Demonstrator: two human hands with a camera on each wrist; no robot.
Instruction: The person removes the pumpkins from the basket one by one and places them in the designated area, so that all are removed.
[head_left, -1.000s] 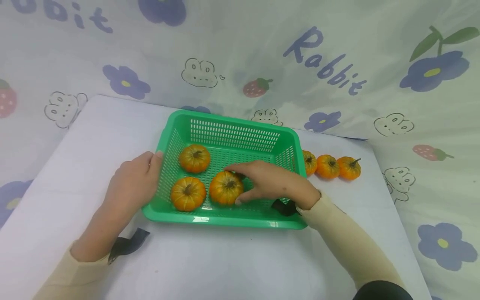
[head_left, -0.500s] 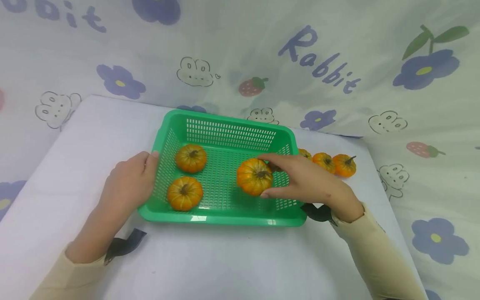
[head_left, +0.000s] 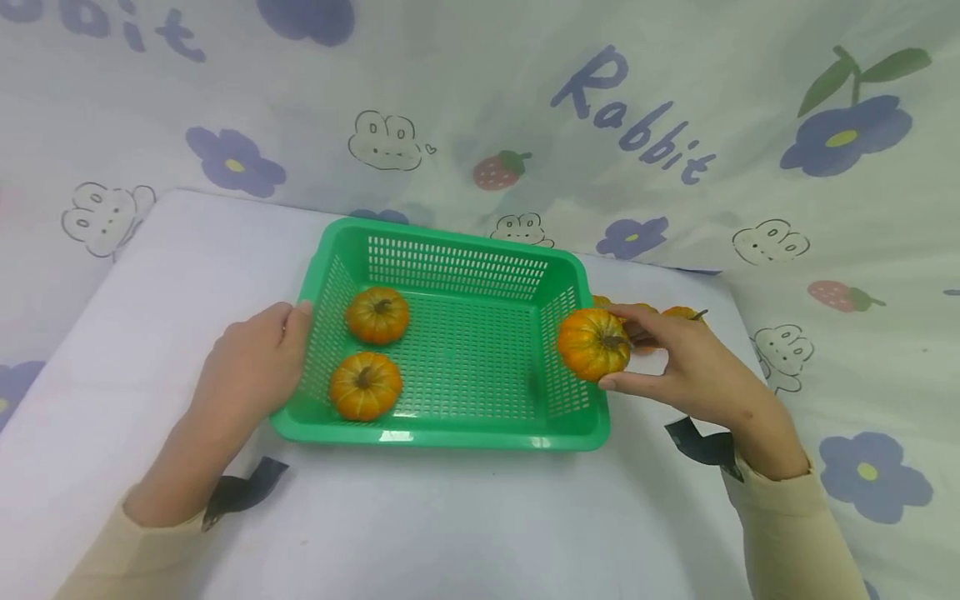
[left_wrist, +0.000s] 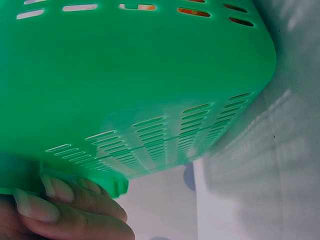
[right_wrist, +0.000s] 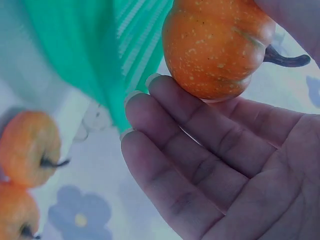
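My right hand (head_left: pixel 686 362) holds a small orange pumpkin (head_left: pixel 592 344) between thumb and fingers, over the right rim of the green basket (head_left: pixel 442 437). In the right wrist view this held pumpkin (right_wrist: pixel 215 50) has a dark curved stem, and the other fingers are spread below it. On the basket's left rim, my left hand (head_left: pixel 251 358) grips the edge; the left wrist view shows its fingers (left_wrist: pixel 75 215) curled under the rim. Two more pumpkins sit inside at the left, a back pumpkin (head_left: pixel 377 316) and a front pumpkin (head_left: pixel 366 387).
Right of the basket, a row of pumpkins (head_left: pixel 681 313) on the white table (head_left: pixel 420 525) is partly hidden by my right hand. A patterned cloth (head_left: pixel 450 75) with rabbits and flowers hangs behind the table.
My right hand has lifted the pumpkin from the basket's front middle and carried it right to the right rim. My left hand keeps its grip on the left rim.
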